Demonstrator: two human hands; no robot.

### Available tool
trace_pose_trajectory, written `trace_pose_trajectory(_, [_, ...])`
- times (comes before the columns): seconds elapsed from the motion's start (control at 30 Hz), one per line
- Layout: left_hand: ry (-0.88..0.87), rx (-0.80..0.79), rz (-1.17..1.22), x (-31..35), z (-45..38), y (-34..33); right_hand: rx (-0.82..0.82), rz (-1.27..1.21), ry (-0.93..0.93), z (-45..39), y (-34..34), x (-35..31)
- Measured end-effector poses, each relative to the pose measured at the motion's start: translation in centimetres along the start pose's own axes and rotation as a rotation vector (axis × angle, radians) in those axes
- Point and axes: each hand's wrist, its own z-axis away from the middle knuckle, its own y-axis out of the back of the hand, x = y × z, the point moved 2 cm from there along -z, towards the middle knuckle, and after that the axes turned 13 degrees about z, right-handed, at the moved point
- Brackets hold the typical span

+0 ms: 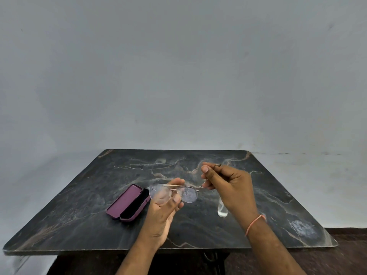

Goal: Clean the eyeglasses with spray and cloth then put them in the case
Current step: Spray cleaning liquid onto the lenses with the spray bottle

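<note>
Both hands hold the thin-framed eyeglasses [187,193] in the air above the middle of the dark marble table [79,195]. My left hand [164,207] grips the left lens between thumb and fingers. My right hand [226,183] pinches the right temple arm, whose tip sticks out above its fingers. The lenses look speckled with droplets. A purple eyeglass case [127,203] lies open on the table to the left of the hands. A small clear spray bottle [222,210] stands behind my right wrist, partly hidden. No cloth is in sight.
The table's front edge runs close to me, with dark floor and a metal table base below it. A plain grey wall stands behind the table. A pale smudge [301,228] marks the table's right front corner.
</note>
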Motion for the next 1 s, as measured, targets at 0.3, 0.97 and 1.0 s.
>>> trace_pose_trajectory(0.3, [-0.11, -0.036, -0.232, 1.6, -1.2, 0.9, -0.009, 0.142, -0.04, -0.7, 0.8, -0.1])
trace_pose_trajectory(0.97, [-0.038, -0.227, -0.204, 0.2, -3.1, 2.9, 0.081, 0.253, -0.031, -1.8, 2.0, 2.0])
trace_pose_trajectory(1.0, [-0.042, -0.225, -0.209, 0.1, -3.3, 3.0, 0.081, 0.259, -0.025, -2.0, 1.9, 2.1])
